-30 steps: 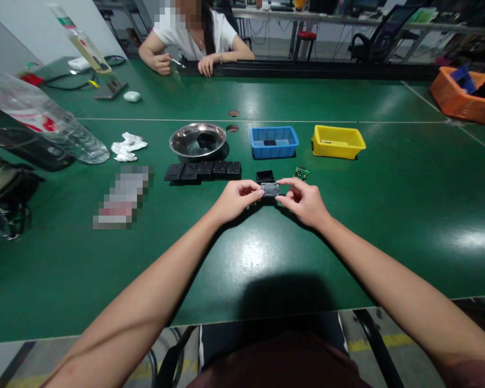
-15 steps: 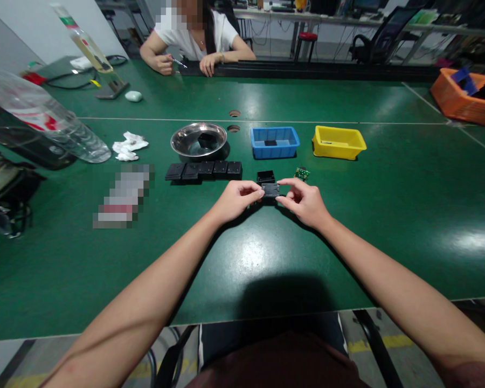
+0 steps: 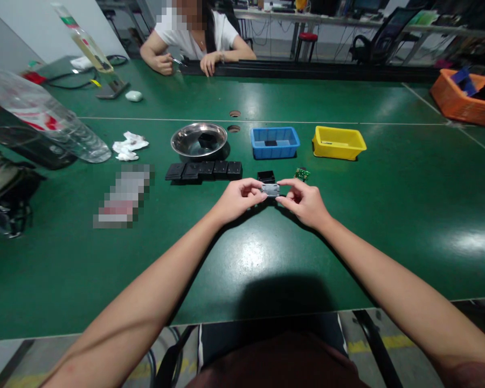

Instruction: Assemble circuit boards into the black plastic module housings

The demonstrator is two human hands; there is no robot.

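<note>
A green worktop (image 3: 250, 253) is stretching across the view, and a person in a white top (image 3: 194, 46) is resting both forearms at its far edge. A large clear bottle (image 3: 52, 116) is leaning across the left side, while an orange basket (image 3: 464, 102) is standing at the far right, holding blue and black items. A row of black cases (image 3: 203, 170) is lying just in front of a steel bowl (image 3: 199, 140), which is holding a black piece. A yellow bin (image 3: 339, 143) is sitting to the right of a blue bin (image 3: 275, 143). The right hand (image 3: 303, 199) and left hand (image 3: 242, 199) are pinching opposite ends of a small grey part (image 3: 270, 189), fingertips closed on it, between them above the worktop. An open black box (image 3: 265, 177) is sitting just beyond the part, and a green circuit board (image 3: 302, 174) is lying just beyond the right hand.
</note>
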